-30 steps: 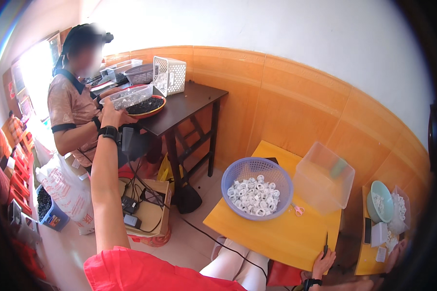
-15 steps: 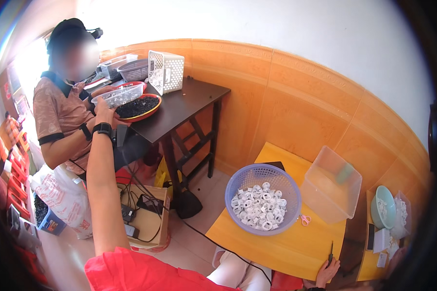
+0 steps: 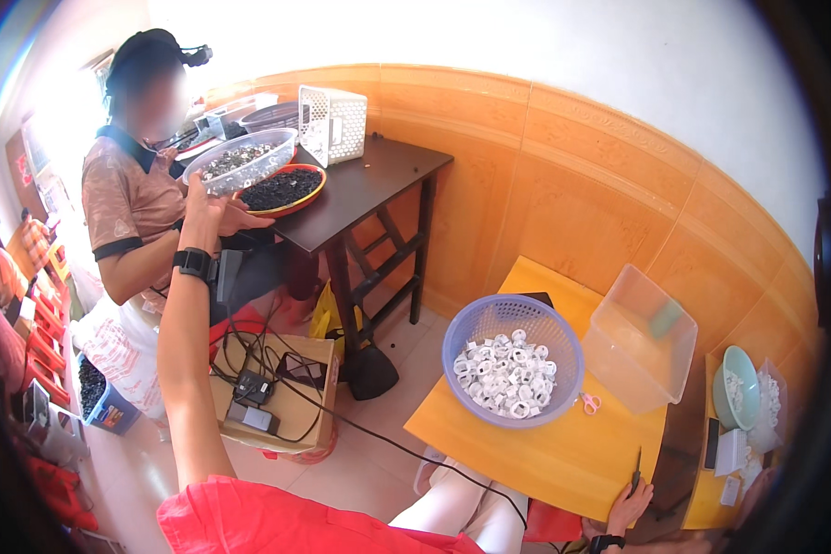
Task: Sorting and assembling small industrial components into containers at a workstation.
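Note:
Stretched far out to the left, my left hand is closed on the near end of a clear plastic box holding small dark and light parts. The box is tilted beside and partly above a red-rimmed tray of small black parts. A co-worker's hand is right beside mine, below the box. At the yellow table's near right edge, my right hand grips a slim dark screwdriver-like tool, its thin shaft pointing up.
A purple basket of white ring-shaped parts stands on the yellow table, with pink scissors and a clear bin alongside. The co-worker sits at a dark table. A black cable crosses before my legs.
My left hand has moved the clear box up and toward me, so its contents now show. The view has shifted slightly; my right hand still grips the tool.

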### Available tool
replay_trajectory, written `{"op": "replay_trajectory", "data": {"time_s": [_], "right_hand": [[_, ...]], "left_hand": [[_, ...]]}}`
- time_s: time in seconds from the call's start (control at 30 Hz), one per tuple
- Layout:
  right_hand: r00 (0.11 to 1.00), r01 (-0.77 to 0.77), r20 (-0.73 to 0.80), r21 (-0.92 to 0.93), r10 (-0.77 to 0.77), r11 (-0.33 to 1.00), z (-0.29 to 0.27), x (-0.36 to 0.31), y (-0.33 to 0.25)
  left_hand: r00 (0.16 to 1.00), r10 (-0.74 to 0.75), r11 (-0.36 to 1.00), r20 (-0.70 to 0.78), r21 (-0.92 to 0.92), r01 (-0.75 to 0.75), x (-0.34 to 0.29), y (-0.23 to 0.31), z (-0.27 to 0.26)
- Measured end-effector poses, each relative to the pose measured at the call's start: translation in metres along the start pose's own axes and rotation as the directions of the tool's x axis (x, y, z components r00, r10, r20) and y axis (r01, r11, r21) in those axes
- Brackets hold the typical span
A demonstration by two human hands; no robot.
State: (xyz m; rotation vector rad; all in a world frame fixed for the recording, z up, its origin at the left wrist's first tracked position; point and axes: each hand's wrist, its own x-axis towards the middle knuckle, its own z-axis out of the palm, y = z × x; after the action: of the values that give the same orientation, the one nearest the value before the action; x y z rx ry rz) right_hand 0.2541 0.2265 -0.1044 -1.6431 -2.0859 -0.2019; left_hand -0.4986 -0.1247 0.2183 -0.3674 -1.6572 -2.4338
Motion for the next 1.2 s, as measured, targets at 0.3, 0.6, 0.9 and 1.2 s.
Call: {"op": "replay_trajectory", "data": {"time_s": [0.3,0.6,0.9,1.2], "right_hand": [[0.998,0.023,-0.059,0.036,-0.021,0.999,0.011,-0.004,0.015],[0.995,0.051,-0.089,0.063,-0.045,0.997,0.002,0.0,0.003],[0.998,0.024,-0.051,0.08,-0.02,0.997,0.003,-0.001,0.006],[0.999,-0.003,0.051,0.192,-0.007,0.981,-0.011,0.004,0.009]], "left_hand": [[0.992,-0.115,0.883,0.058,-0.45,0.129,-0.014,-0.012,0.005],[0.991,-0.129,0.902,0.033,-0.411,0.131,-0.003,-0.031,-0.002],[0.996,-0.089,0.935,0.03,-0.343,0.094,-0.007,-0.037,-0.005],[0.983,-0.038,0.973,0.179,-0.216,0.077,0.029,-0.063,-0.048]]}}
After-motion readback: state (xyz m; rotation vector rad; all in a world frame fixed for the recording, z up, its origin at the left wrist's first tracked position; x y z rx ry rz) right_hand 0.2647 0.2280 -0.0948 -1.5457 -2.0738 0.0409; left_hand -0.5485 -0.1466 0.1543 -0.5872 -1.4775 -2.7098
